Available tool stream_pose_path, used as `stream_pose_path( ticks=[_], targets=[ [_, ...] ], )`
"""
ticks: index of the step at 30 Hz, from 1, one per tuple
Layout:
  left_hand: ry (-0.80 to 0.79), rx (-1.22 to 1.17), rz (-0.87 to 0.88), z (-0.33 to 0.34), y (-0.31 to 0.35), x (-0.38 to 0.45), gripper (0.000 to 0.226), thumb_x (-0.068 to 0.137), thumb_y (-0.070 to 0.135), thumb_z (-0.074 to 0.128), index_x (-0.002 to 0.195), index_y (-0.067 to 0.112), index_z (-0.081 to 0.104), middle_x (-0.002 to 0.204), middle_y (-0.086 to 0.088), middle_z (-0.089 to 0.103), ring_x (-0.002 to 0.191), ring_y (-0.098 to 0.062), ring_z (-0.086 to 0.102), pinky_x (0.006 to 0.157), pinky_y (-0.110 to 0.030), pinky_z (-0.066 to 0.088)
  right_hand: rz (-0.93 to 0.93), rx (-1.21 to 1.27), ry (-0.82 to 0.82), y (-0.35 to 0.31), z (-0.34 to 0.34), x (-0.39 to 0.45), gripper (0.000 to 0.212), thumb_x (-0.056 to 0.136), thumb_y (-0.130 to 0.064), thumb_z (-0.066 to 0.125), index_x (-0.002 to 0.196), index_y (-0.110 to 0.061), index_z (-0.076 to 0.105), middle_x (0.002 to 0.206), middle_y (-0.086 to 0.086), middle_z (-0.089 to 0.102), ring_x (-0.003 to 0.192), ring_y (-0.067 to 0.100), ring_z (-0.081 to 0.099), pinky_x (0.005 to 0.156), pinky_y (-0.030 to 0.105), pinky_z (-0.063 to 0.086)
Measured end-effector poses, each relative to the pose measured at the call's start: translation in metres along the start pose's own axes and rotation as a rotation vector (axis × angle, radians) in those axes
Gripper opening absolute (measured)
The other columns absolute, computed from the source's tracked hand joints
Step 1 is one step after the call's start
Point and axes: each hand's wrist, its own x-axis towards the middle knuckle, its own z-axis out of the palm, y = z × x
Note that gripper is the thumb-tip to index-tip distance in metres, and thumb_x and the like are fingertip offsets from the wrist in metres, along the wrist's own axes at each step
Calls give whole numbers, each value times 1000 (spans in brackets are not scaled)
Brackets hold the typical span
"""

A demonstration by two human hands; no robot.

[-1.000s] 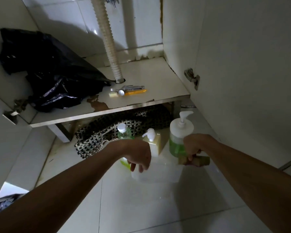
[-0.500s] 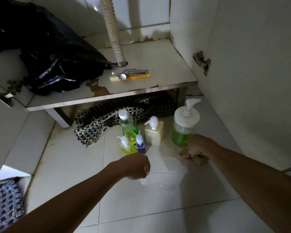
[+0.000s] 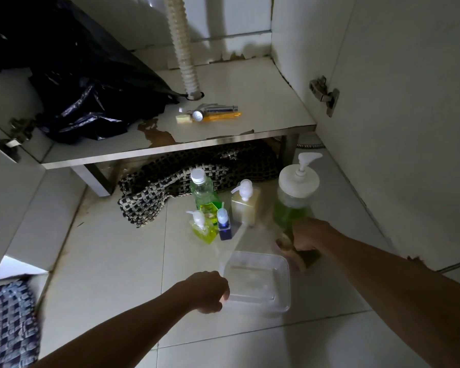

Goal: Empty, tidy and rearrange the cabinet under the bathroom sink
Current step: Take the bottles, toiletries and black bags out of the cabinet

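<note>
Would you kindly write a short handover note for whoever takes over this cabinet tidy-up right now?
Left hand: grips the clear rectangular plastic tub by its near-left corner, on the floor tiles.
Right hand: holds a blurred brownish object, kind unclear.
Out on the floor: large green pump dispenser, beige pump bottle, green capped bottle, two small bottles.
Left in the cabinet: black plastic bag, metal spray head, yellow bits.

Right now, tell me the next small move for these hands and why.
Probably set the clear tray flat beside the bottles: the left hand grips its edge, while the right hand holds something brownish, blurred, which could then go into it.
</note>
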Motion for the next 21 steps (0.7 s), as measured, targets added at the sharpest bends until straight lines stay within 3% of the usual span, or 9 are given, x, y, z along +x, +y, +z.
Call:
stream_pose_path(
  ticks=[2, 5, 9, 11, 14, 16, 19, 21],
  targets=[
    [-13, -7, 10, -3, -3, -1, 42, 91, 23, 56, 133, 24, 53, 137, -9, 49, 123, -30, 51, 98, -35, 42, -19, -31, 6, -5, -5, -1, 9, 89, -16, 50, 81, -11, 50, 76, 1, 48, 72, 17, 51, 67, 27, 43],
    [8, 5, 53, -25, -7, -8, 44, 91, 27, 57, 134, 26, 52, 137, -7, 50, 125, -27, 49, 99, -36, 42, -69, -2, -67, -17, -24, -5, 25, 88, -14, 55, 65, -13, 46, 64, 1, 49, 53, 12, 46, 55, 21, 40],
    [73, 40, 102, -89, -25, -21, 36, 93, 28, 56, 128, 21, 58, 129, -2, 60, 119, -21, 55, 96, -32, 45, -188, 52, -244, -36, -66, -13, 26, 90, -24, 57, 66, -14, 57, 65, 0, 59, 51, 9, 48, 58, 19, 41],
    [105, 46, 78, -133, -41, -28, 29, 93, 26, 57, 119, 17, 64, 119, -4, 67, 104, -19, 63, 88, -28, 48, -267, 133, -242, -46, -92, -23, 22, 90, -27, 59, 72, -14, 61, 66, -2, 62, 50, 8, 49, 56, 18, 41],
    [136, -221, -24, -205, -70, -43, 20, 92, 22, 58, 103, 10, 70, 83, -3, 72, 59, -13, 61, 58, -21, 50, -376, 247, -71, -58, -129, -40, 21, 91, -25, 60, 76, -11, 67, 64, -4, 63, 46, 6, 46, 46, 13, 36],
    [227, -450, -67, -242, -93, -52, 17, 90, 21, 60, 95, 9, 72, 69, 1, 69, 49, -11, 51, 49, -19, 41, -407, 326, 119, -63, -147, -44, 21, 90, -25, 62, 81, -9, 72, 63, -7, 63, 47, 3, 48, 47, 12, 36],
    [577, -628, -91, -262, -129, -42, 11, 88, 15, 62, 85, 11, 72, 66, -4, 69, 49, -15, 55, 46, -17, 40, -402, 433, 375, -63, -163, -38, 17, 86, -25, 66, 70, -19, 69, 68, -3, 67, 55, 1, 55, 51, 12, 39],
    [818, -577, -153, -261, -152, -21, 8, 84, 14, 67, 86, 11, 75, 78, -9, 72, 70, -22, 67, 60, -22, 52, -355, 424, 475, -64, -173, -26, 14, 85, -23, 66, 74, -16, 70, 75, 1, 69, 64, 8, 61, 54, 14, 42]
  ],
)
